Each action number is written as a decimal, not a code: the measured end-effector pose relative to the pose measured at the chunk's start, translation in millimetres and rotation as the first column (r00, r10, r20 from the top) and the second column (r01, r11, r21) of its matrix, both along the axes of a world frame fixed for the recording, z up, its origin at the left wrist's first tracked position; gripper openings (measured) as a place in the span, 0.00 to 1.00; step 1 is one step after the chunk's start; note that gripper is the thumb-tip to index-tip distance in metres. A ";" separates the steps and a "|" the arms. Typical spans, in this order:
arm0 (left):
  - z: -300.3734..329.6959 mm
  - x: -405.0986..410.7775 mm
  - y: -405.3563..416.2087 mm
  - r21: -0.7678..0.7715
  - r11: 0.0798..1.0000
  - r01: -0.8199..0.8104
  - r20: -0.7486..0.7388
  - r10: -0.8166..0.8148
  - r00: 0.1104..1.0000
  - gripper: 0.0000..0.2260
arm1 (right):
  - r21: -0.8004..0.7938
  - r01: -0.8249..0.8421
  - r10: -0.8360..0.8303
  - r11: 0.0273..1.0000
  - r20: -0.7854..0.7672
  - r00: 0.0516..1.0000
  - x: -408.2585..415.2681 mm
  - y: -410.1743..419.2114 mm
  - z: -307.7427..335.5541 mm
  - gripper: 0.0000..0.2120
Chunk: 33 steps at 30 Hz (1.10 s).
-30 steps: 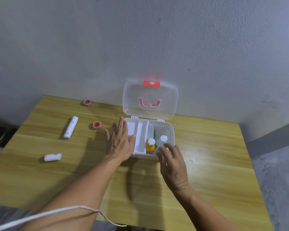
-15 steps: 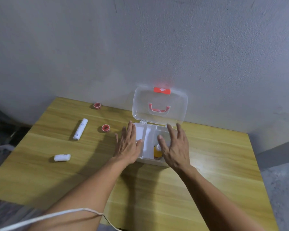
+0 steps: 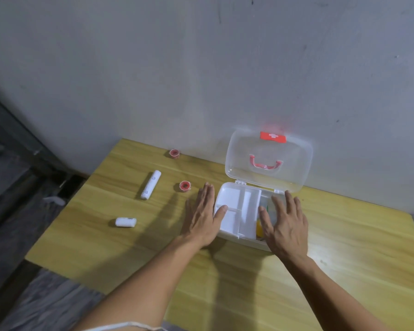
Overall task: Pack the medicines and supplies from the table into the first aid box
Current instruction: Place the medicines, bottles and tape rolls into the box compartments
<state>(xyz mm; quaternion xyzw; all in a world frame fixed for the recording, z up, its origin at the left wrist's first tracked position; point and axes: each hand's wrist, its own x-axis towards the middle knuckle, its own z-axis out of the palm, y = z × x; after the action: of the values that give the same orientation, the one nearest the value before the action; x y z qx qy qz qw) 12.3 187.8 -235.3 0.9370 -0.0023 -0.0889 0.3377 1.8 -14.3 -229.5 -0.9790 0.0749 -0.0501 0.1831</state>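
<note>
Hands lie flat and spread, with nothing in either grip. The left hand [image 3: 201,217] rests palm down on the worktop [image 3: 344,259] against the left side of the box [image 3: 227,235], its thumb hooked over the rim onto the white tray [image 3: 237,211]. The right hand [image 3: 285,223] is held open above the right part of the box, fingers splayed and pointing away from the person; whether it touches the rim cannot be told.

The box sits near the far edge of the worktop, its long axis running left to right. Its clear lid [image 3: 268,161] stands up, leaning back toward the wall [image 3: 201,68], with one red handle [image 3: 265,163] and one red latch [image 3: 273,136] on it. The tray fills the left part of the box and is split into three visible compartments. In the right part, a yellow item [image 3: 259,226] and a green item [image 3: 268,207] show between the tray and the right hand; what they are is too hidden to tell.

Four supplies lie on the worktop left of the box. Two are red tape rolls: one [image 3: 184,186] just beside the left fingertips, one [image 3: 174,153] near the far edge. Two are white: a long roll [image 3: 150,185] whose axis runs from near left to far right, and a short roll [image 3: 126,222] lying left to right, nearer the person.
</note>
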 end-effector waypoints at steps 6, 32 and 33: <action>-1.8 8.6 -10.3 -0.022 0.999 0.047 0.086 -0.045 0.995 0.32 | -0.131 -0.037 0.029 0.991 -0.062 0.998 4.3 1.7 3.8 0.33; -15.1 10.9 -29.0 0.186 0.982 0.022 0.237 -0.066 0.969 0.28 | 0.011 -0.311 0.309 0.950 0.093 0.947 11.7 -30.5 -13.2 0.40; -15.0 10.7 -27.3 0.147 0.989 0.016 0.260 -0.054 0.964 0.27 | 0.013 -0.310 0.307 0.951 0.098 0.946 9.8 -28.8 -11.8 0.41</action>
<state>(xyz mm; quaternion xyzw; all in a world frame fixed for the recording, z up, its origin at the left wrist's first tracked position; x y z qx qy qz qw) 23.0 160.5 -250.3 0.9621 -0.0573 0.0307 0.2647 11.6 -43.1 -241.4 -0.9724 -0.0874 -0.0662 0.2060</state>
